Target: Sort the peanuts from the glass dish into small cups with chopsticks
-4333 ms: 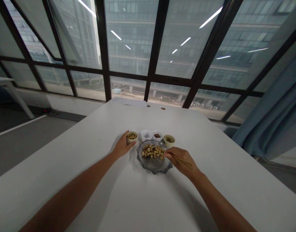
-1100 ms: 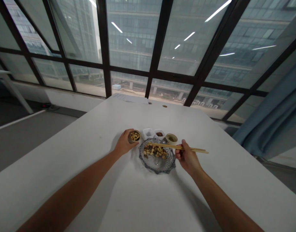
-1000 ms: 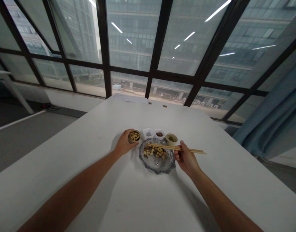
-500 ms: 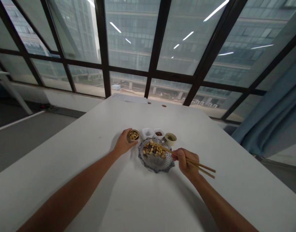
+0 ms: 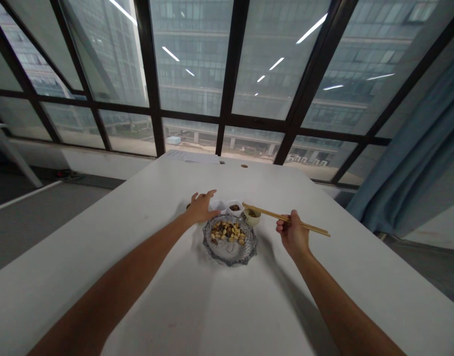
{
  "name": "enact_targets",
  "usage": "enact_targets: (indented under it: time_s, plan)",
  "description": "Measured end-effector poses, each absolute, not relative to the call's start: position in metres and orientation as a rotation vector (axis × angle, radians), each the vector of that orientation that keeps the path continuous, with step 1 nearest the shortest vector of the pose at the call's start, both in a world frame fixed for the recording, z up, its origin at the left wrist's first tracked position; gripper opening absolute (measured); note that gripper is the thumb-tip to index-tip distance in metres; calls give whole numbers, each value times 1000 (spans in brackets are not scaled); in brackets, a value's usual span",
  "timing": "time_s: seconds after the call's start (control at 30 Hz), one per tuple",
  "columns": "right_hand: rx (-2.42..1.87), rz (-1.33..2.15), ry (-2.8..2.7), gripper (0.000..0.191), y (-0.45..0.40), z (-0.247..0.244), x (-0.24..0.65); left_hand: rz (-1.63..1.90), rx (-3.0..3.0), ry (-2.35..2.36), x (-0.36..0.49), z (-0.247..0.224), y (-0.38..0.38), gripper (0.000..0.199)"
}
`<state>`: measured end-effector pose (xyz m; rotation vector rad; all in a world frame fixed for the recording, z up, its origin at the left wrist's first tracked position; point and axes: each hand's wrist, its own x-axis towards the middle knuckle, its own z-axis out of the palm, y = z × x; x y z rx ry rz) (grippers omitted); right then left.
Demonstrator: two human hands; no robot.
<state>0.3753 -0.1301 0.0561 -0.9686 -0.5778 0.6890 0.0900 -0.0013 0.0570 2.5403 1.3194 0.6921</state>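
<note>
My right hand (image 5: 294,233) is closed around a pair of wooden chopsticks (image 5: 269,213). Their tips are above the rim of a small beige cup (image 5: 252,218). Over on the other side, my left hand (image 5: 201,207) has its fingers spread near a white dish (image 5: 216,205), which it partly covers. Whether it touches the dish I cannot tell. Mostly hidden behind that hand is another small cup (image 5: 188,205). Closer to me, a scalloped glass plate (image 5: 230,257) holds a mix of nuts and dark seeds (image 5: 227,231). A second white dish (image 5: 234,208) contains dark bits.
The white table (image 5: 167,306) carries all of this. Papers (image 5: 197,157) lie at its far edge, close to two small round spots in the tabletop. Dark-framed windows stand behind, and a blue curtain (image 5: 405,148) hangs at the right.
My left hand has let go of the nut-filled cup and moved right toward the white dish. My right hand has lifted the chopsticks from the plate to over the beige cup. The view has shifted slightly.
</note>
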Motion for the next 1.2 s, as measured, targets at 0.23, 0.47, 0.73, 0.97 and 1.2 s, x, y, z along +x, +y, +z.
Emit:
enact_targets:
  time_s: [0.23, 0.47, 0.73, 0.97, 1.2]
  plan:
    - [-942, 669, -544, 48, -129, 60, 383, 737, 2671, 926, 89, 69, 7, 76]
    - [-931, 587, -602, 52, -132, 70, 385, 762, 2668, 1048, 84, 67, 2, 73]
    - [-1181, 311, -796, 59, -143, 75, 392, 505, 2628, 1336, 129, 83, -3, 82]
    - [-1196, 260, -839, 60, -149, 84, 392, 317, 2750, 1029, 206, 78, -19, 80]
    - [-1152, 191, -860, 60, -152, 86, 395, 482, 2774, 915, 212, 75, -20, 78]
